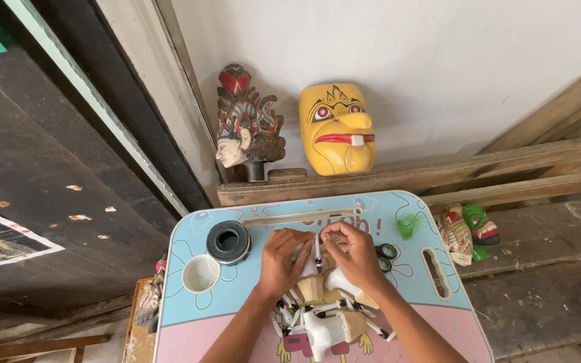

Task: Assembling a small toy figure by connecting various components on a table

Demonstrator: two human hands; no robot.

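Head view, looking down on a small blue and pink tray table (189,323).

Left hand (282,259) and right hand (354,255) meet over the middle of the table. Both pinch one thin stick (317,254), white with black bands, held near upright between the fingertips. Left fingers close on its lower part, right fingers on its upper part. Neither hand is free.

Below the hands lies a pile of parts (324,316): white and tan carved pieces with more banded sticks among them, probably a small jointed figure, though the view is too small to be sure.

Handling judgement: the stick looks light, stiff and thin, likely to snap if bent and to roll if dropped. Best hold is a fingertip pinch near the end being worked, the other hand steadying close by. The carved pieces look hard and light, with painted faces that could chip.

Around the work:
- black tape roll (228,242), left of the hands
- white cup (201,273), just below the roll
- scissors (386,255), right of the right hand, partly hidden
- green tuft (408,225), far right of the table
- yellow mask (337,129) and carved head (247,124) against the wall
- green mask (482,228) on the planks beside the table
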